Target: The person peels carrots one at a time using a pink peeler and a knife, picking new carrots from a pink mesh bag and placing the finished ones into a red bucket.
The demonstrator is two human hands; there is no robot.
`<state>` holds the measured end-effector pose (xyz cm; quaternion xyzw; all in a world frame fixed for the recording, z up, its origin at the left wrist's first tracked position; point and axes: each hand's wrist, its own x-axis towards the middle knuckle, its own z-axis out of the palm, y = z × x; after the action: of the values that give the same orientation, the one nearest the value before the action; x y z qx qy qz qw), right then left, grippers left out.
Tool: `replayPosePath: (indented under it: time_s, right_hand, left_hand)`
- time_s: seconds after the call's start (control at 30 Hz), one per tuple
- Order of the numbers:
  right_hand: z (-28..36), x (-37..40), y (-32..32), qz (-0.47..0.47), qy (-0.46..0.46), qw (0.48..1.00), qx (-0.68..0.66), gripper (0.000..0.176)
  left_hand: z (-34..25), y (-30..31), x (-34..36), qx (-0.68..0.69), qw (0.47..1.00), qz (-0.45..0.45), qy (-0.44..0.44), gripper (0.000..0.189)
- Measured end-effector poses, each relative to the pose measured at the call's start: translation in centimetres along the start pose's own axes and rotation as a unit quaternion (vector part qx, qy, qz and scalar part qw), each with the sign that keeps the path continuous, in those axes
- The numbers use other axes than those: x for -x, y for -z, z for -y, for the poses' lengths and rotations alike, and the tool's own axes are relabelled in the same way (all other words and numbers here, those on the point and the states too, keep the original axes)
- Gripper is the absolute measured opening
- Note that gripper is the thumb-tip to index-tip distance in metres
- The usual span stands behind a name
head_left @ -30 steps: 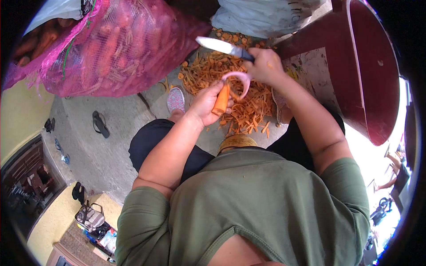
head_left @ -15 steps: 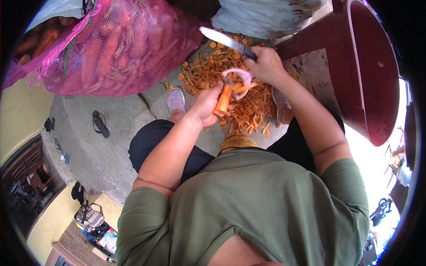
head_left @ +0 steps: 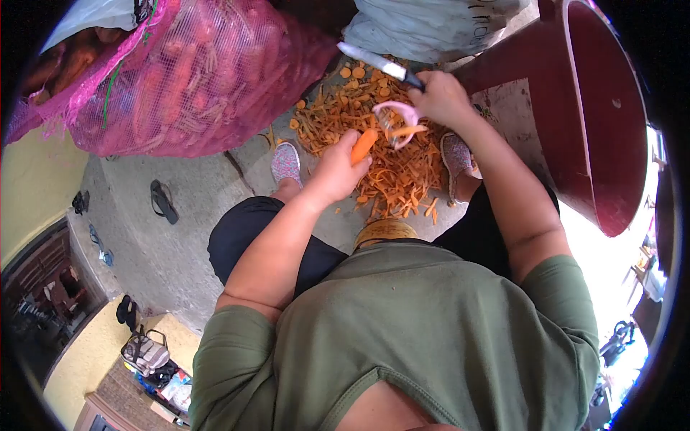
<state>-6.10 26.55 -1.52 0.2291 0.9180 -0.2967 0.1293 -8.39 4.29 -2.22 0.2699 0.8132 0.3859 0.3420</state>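
Note:
My left hand is wrapped round a peeled orange carrot, whose upper end sticks out past the fingers. My right hand holds two tools at once: a pink peeler that points down toward the carrot, and a knife with a dark handle, its blade pointing up and left. A strip of peel hangs at the peeler, which is apart from the carrot. Beneath both hands a heap of orange peelings and round carrot slices lies on the concrete floor between my feet.
A pink mesh sack full of carrots stands at the upper left. A whitish sack is at the top, and a large dark red tub leans at the right. A slipper lies on the floor at the left.
The carrot has turned in my left hand, with its near end now hidden by the hand. My right hand has shifted slightly right, taking the peeler and knife away from the carrot.

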Motion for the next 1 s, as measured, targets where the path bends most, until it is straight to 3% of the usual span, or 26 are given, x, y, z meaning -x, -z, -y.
replayPosePath:
  time_s: [0.1,0.17,0.27,0.3,0.4,0.47,0.57,0.6,0.63,0.7,0.8,1.0]
  right_hand:
    - [1.6,1.1,-0.6,0.041,0.032,0.998,0.044,0.023]
    - [0.7,0.0,-0.3,0.036,-0.042,0.998,0.016,0.023]
    - [0.8,0.2,0.1,0.025,-0.045,0.999,-0.014,0.024]
    - [0.9,0.4,-0.5,0.051,-0.005,0.999,0.004,0.026]
    - [0.6,0.5,-1.4,0.033,-0.04,0.998,-0.022,0.029]
    - [-0.7,-0.3,-0.8,0.025,-0.045,0.999,-0.002,0.041]
    - [-1.7,0.1,-3.2,0.182,-0.056,0.97,-0.149,0.057]
    - [-0.5,1.7,-2.6,0.221,-0.009,0.955,-0.196,0.068]
    - [-0.2,2.4,-2.9,0.283,-0.001,0.937,-0.203,0.068]
    - [0.0,3.6,-4.4,0.319,0.016,0.91,-0.264,0.068]
    - [0.6,4.6,-3.5,0.303,-0.004,0.93,-0.208,0.068]
    - [0.9,4.8,-3.3,0.305,-0.018,0.932,-0.193,0.068]
  left_hand:
    - [-0.8,0.2,0.3,-0.134,0.991,-0.019,-0.009,0.026]
    - [-1.1,0.4,0.4,-0.149,0.988,-0.035,-0.026,0.026]
    - [-0.6,0.4,0.5,-0.176,0.98,-0.057,-0.071,0.027]
    - [-0.5,0.3,0.5,-0.184,0.977,-0.065,-0.088,0.027]
    - [-0.7,0.6,0.3,-0.155,0.981,-0.062,-0.096,0.025]
    - [-0.5,0.5,0.2,-0.103,0.993,-0.048,-0.028,0.025]
    - [0.5,0.8,-0.5,-0.043,0.998,-0.047,0.029,0.028]
    - [1.0,0.9,-0.7,-0.026,0.997,-0.051,0.042,0.029]
    - [1.5,0.9,-0.8,-0.038,0.997,-0.065,0.027,0.03]
    - [1.8,0.9,-1.0,-0.063,0.994,-0.092,-0.005,0.032]
    - [0.7,1.4,-1.1,-0.067,0.994,-0.046,0.069,0.033]
    - [1.4,0.9,-1.4,-0.073,0.994,-0.055,0.063,0.036]
